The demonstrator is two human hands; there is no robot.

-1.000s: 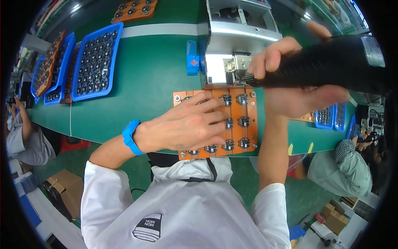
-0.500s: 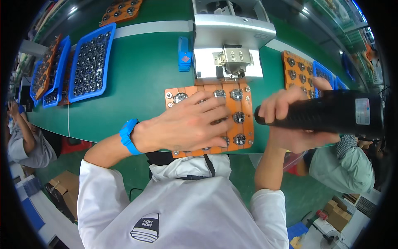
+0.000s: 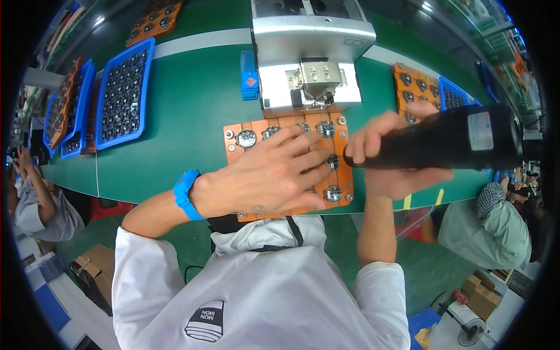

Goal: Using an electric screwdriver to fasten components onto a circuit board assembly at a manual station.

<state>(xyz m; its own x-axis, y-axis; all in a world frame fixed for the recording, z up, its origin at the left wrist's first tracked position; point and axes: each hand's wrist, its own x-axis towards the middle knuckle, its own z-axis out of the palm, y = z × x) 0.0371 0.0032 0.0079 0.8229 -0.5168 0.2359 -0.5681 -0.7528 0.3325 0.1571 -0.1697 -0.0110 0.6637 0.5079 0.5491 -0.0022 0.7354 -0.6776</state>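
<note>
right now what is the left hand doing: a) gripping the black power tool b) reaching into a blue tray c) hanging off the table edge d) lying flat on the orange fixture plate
d: the left hand lies spread, palm down, on the orange fixture plate, while the right hand holds the black power tool, and the blue tray sits far off to the left.

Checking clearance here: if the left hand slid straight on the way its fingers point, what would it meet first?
Probably the round metal parts at the orange tray's right side, just past the left hand's fingertips. Beyond those comes the black tool's tip, held in the right hand, though height is unclear.
</note>
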